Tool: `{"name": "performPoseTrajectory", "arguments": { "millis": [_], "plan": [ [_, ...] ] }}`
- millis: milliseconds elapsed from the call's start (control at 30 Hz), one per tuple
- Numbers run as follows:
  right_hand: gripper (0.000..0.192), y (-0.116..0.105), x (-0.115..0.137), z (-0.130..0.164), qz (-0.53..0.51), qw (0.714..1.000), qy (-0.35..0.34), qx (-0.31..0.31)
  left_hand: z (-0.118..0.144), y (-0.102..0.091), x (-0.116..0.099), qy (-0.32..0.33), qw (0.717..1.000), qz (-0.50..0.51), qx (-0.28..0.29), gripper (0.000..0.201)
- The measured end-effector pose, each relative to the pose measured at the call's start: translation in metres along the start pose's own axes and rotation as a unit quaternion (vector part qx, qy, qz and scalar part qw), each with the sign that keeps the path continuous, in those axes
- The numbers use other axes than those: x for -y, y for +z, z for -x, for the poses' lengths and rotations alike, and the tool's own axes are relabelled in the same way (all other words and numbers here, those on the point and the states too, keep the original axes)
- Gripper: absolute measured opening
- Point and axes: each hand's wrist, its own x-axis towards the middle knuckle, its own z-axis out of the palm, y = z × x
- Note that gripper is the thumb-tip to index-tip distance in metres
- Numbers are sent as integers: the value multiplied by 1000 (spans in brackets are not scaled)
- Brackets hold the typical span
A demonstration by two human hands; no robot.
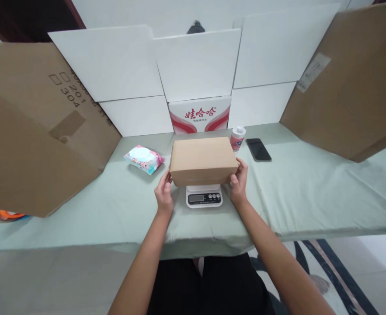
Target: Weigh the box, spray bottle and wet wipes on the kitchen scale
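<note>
A closed brown cardboard box (203,156) sits over a white kitchen scale (204,205), whose front with a dark display and several buttons shows below it. I cannot tell whether the box rests on the scale or hangs just above it. At the box's left end, my left hand (164,192) is closed on the front corner, thumb toward me. My right hand (239,180) grips the opposite corner, its thumb against the front face and its fingers along the side. The scale's weighing plate is hidden under the box.
A pack of wet wipes (144,159) lies left of the box. Behind its right end stands a white-capped bottle (237,138), with a black phone (259,149) beside it. White panels (197,65) and large cardboard sheets (32,131) wall the back and sides of the green-covered table (297,197).
</note>
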Motion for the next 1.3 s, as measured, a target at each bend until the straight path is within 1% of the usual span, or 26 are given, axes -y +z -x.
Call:
{"name": "performPoseTrajectory", "arguments": {
  "millis": [67,200,333,467,633,1000,1167,1300],
  "plan": [
    [67,1,2,-2,-25,999,15,-27,-1,1,-4,4,1000,2,-8,67],
    [60,3,0,-6,-88,991,66,-75,-2,2,-12,-1,1000,10,-14,66],
    [53,3,-4,-8,-105,986,89,-99,-3,3,-14,-9,1000,7,-19,67],
    [52,2,-7,-8,-83,988,93,-88,-3,3,-12,-11,1000,6,-20,67],
    [50,1,-6,-6,-48,994,76,-66,-3,3,-10,-6,1000,3,-15,67],
    [49,1,-4,-5,-61,995,64,-52,-3,0,-2,-22,1000,-1,-22,67],
    [50,0,3,-5,-18,998,45,-38,-1,-1,0,-18,1000,-19,-13,65],
    [50,-2,1,-5,5,1000,18,-15,-1,0,-2,-12,999,-28,-9,64]
  ]
}}
